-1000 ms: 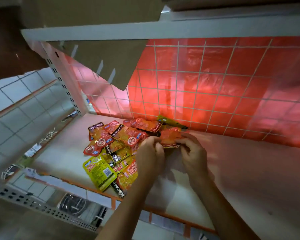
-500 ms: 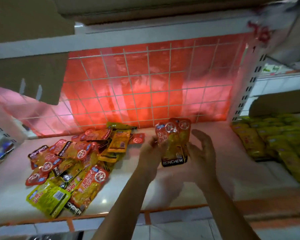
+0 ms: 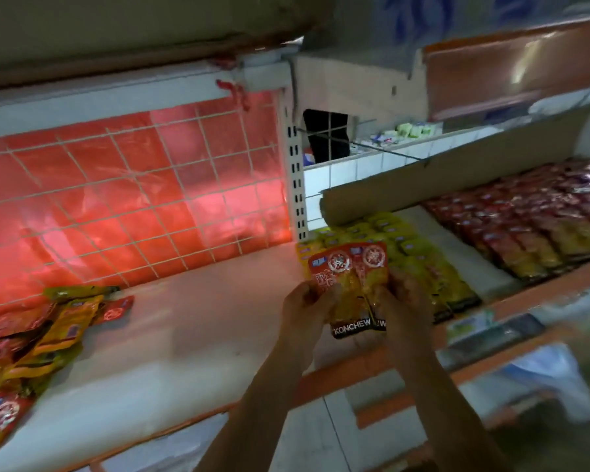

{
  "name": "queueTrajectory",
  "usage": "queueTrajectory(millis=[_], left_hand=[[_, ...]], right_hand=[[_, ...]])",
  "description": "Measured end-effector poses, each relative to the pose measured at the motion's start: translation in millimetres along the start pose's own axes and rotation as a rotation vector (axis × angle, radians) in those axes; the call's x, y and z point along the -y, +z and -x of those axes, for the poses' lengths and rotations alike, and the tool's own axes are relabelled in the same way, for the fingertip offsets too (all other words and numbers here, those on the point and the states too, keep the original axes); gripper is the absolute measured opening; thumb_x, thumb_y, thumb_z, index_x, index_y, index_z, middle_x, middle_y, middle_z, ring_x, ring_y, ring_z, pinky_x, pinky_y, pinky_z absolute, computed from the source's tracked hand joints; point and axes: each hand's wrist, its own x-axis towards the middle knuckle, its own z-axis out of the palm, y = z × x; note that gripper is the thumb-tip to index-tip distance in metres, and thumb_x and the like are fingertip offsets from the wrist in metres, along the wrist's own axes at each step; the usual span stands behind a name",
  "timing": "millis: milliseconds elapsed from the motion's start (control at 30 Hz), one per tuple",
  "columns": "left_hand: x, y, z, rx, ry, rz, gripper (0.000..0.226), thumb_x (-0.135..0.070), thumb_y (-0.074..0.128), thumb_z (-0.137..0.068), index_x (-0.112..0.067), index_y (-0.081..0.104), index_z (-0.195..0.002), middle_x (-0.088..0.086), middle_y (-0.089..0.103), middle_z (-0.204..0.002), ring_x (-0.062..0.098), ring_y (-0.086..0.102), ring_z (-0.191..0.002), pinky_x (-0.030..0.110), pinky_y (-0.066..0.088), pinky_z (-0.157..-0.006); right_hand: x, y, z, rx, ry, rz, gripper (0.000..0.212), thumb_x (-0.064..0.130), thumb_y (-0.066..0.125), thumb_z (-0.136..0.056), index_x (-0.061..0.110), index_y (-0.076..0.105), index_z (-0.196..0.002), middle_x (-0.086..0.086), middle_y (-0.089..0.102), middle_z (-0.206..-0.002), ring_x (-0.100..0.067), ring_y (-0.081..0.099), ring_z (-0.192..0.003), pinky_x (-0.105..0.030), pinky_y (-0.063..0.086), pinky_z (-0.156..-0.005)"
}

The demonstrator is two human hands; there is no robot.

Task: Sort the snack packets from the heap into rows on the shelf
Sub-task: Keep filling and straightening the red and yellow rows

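Heap (image 3: 38,335) lies at the left end of the shelf (image 3: 201,318). Your left hand (image 3: 302,303) and right hand (image 3: 401,301) each pinch a side of two red packets (image 3: 349,277), held above the shelf's near edge. Square the packets flush. Pass the yellow rows (image 3: 409,247); the red rows (image 3: 532,229) look the likely match.

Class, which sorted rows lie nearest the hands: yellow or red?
The yellow rows, directly behind the held packets; the red rows sit farther right.

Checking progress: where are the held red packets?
Head view, right of centre: red packets held by left hand and right hand above the shelf, beside yellow rows.
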Motion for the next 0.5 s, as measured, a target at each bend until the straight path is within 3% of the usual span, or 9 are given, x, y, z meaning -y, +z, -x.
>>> queueTrajectory(millis=[100,200,333,500], left_hand=[[5,50,-5,-0.039,-0.009,0.005,0.012,-0.015,0.070,-0.085,-0.008,0.063,-0.079,0.004,0.061,-0.070,0.017,0.056,-0.066,0.029,0.046,-0.065],[4,91,-10,-0.028,-0.080,0.095,0.022,-0.017,0.072,-0.084,-0.004,0.065,-0.100,0.006,0.068,-0.086,0.016,0.067,-0.072,0.028,0.054,-0.063],[1,123,-23,-0.007,-0.119,0.030,0.023,-0.019,0.075,-0.081,-0.011,0.066,-0.101,0.013,0.070,-0.101,0.034,0.066,-0.097,0.049,0.053,-0.090],[-2,145,-49,0.063,-0.096,-0.052,0.039,-0.017,0.078,-0.078,-0.017,0.063,-0.115,0.008,0.071,-0.104,0.027,0.068,-0.097,0.049,0.055,-0.088]], right_hand=[[8,-46,-21,-0.029,0.001,0.050,0.020,-0.007,0.053,-0.086,0.011,0.061,-0.084,0.001,0.058,-0.068,-0.007,0.050,-0.062,-0.021,0.041,-0.055],[17,-79,-45,-0.052,0.016,0.050,0.021,-0.006,0.051,-0.089,0.012,0.061,-0.087,-0.017,0.061,-0.080,-0.021,0.054,-0.075,-0.032,0.043,-0.067],[20,-104,-67,-0.085,0.097,-0.034,0.017,-0.003,0.053,-0.091,0.002,0.060,-0.106,-0.018,0.064,-0.094,-0.029,0.058,-0.086,-0.043,0.047,-0.077],[18,-120,-89,0.007,0.098,-0.005,0.013,0.001,0.057,-0.090,-0.002,0.062,-0.101,-0.034,0.061,-0.097,-0.030,0.059,-0.081,-0.044,0.047,-0.072]])
